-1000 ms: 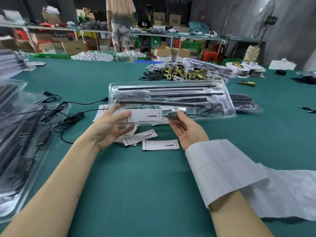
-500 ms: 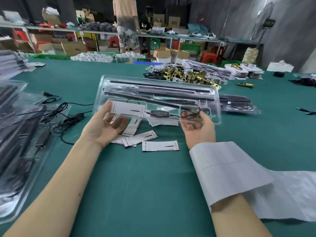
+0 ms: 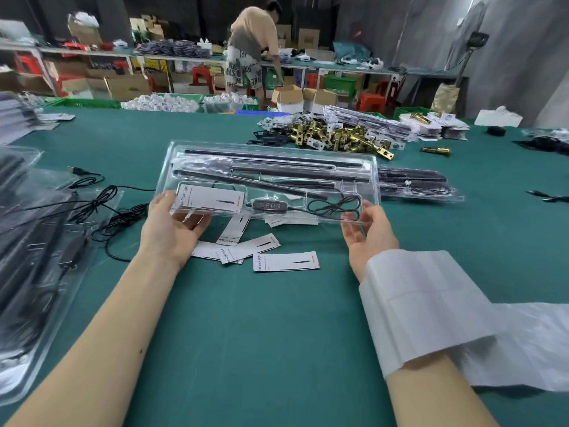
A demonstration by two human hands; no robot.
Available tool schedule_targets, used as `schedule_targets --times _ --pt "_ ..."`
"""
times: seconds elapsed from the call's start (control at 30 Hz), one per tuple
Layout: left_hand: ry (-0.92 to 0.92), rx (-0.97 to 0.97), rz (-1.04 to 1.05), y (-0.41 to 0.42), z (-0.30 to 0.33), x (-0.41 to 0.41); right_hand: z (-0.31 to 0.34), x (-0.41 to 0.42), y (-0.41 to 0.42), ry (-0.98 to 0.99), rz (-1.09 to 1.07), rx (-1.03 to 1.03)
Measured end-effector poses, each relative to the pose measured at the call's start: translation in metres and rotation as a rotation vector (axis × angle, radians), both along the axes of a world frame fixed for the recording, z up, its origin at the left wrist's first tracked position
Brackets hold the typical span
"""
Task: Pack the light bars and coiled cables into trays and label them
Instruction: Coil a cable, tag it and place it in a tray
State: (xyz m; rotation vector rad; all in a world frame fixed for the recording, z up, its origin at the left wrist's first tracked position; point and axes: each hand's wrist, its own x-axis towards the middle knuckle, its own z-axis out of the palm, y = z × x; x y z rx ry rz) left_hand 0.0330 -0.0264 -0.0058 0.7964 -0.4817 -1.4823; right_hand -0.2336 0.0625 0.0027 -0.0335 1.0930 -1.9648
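Green felt table [image 3: 277, 334] (cluttered); cardboard boxes [image 3: 129, 86] under rear shelving.

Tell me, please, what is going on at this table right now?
A person is holding a clear plastic tray above the green table, left hand and right hand at its near corners. Inside are black light bars, a coiled cable and a label card. More cards lie below.
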Motion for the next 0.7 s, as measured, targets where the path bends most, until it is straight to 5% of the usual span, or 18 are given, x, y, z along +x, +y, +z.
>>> schedule_targets --times 0.43,0.5,0.6,0.7 --pt "0.085 -0.013 0.029 0.006 0.005 -0.001 0.005 -0.004 0.002 0.02 0.023 0.046" --pt "0.074 -0.04 -0.046 0.01 0.008 -0.005 0.007 -0.004 0.001 0.008 0.007 0.056" --pt "-0.185 -0.136 -0.354 0.018 0.013 -0.011 0.007 -0.004 0.0 -0.006 -0.04 0.085" --pt "-0.154 -0.194 -0.43 0.023 0.015 -0.021 0.006 -0.009 0.0 0.019 -0.062 0.1"
